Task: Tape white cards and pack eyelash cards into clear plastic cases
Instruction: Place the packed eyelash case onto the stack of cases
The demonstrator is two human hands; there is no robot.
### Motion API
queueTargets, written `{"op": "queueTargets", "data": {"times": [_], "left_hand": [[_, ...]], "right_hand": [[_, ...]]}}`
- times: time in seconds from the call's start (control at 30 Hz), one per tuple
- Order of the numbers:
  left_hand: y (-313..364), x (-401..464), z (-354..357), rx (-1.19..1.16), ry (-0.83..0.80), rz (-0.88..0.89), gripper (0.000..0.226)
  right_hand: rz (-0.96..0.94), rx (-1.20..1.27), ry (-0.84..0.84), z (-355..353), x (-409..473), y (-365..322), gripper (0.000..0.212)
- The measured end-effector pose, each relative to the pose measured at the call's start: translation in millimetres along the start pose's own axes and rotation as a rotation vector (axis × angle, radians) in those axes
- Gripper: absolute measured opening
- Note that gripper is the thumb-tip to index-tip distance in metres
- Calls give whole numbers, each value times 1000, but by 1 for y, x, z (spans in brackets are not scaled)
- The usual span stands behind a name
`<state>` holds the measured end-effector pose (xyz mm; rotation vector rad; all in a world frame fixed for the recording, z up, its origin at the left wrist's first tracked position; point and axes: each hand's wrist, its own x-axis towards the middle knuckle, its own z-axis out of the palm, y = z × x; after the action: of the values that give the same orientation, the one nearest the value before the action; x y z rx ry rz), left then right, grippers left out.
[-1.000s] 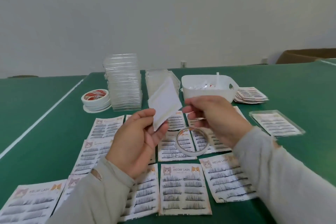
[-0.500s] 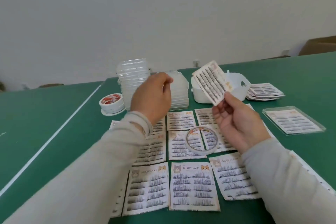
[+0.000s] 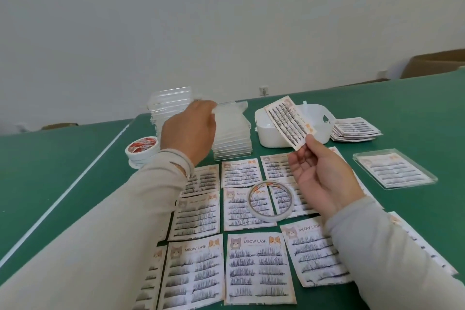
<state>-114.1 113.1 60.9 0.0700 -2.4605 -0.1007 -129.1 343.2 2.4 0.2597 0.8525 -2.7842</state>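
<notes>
My right hand [image 3: 320, 178] holds an eyelash card [image 3: 288, 122] by its lower corner, tilted up over the table. My left hand [image 3: 188, 131] reaches to the shorter stack of clear plastic cases [image 3: 232, 136], fingers closed on the top case at its left edge. A taller stack of cases [image 3: 171, 106] stands behind that hand. Several "MEOW LASH" eyelash cards [image 3: 259, 264] lie in rows on the green table. A thin roll of clear tape [image 3: 270, 200] rests on the middle cards.
A white plastic bin [image 3: 319, 128] stands behind the held card. A pile of eyelash cards [image 3: 354, 129] lies right of it. One packed clear case [image 3: 393, 171] lies at the right. Rolls of tape [image 3: 142, 150] are stacked at the left. A cardboard box [image 3: 435, 63] is far right.
A second ago both hands held a white card above the table. Since then the right hand turned the card lash side up, and the left hand let go and reached to the case stack.
</notes>
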Motion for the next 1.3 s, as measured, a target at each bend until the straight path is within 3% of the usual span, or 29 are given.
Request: {"op": "queueTargets", "data": {"times": [0.13, 0.23, 0.3, 0.37, 0.47, 0.5, 0.57, 0.6, 0.67, 0.73, 0.87, 1.0, 1.3], "left_hand": [[9, -46, -20, -150, 198, 165, 27], [19, -88, -19, -161, 124, 341, 32], [16, -108, -17, -299, 9, 402, 37], [12, -120, -17, -611, -14, 244, 43], [15, -116, -14, -1165, 121, -357, 30], [18, -109, -12, -1358, -3, -518, 30], [28, -103, -4, -1770, -374, -612, 60], [33, -104, 1, -1913, -471, -614, 75], [37, -106, 9, -2106, -506, -584, 88], [30, -103, 16, -2254, -367, -600, 88], [14, -98, 22, -2284, -95, -734, 79], [16, -100, 27, -2276, -95, -677, 96], [21, -100, 28, -2212, -133, -625, 95]], "right_hand": [[185, -103, -277, -2, -9, -5, 21], [314, -255, -440, -2, -17, 0, 25], [368, -300, -465, 1, -22, 5, 28], [390, -332, -467, 4, -27, 8, 28], [408, -361, -530, 7, -34, 13, 26], [423, -378, -566, 8, -38, 16, 27], [468, -392, -633, 10, -43, 23, 26], [478, -394, -643, 11, -44, 26, 28], [480, -392, -617, 12, -44, 30, 33], [418, -414, -521, 14, -42, 32, 33], [237, -392, -322, 19, -43, 37, 24], [251, -246, -332, 25, -53, 49, 20], [261, -213, -338, 26, -57, 46, 19]]}}
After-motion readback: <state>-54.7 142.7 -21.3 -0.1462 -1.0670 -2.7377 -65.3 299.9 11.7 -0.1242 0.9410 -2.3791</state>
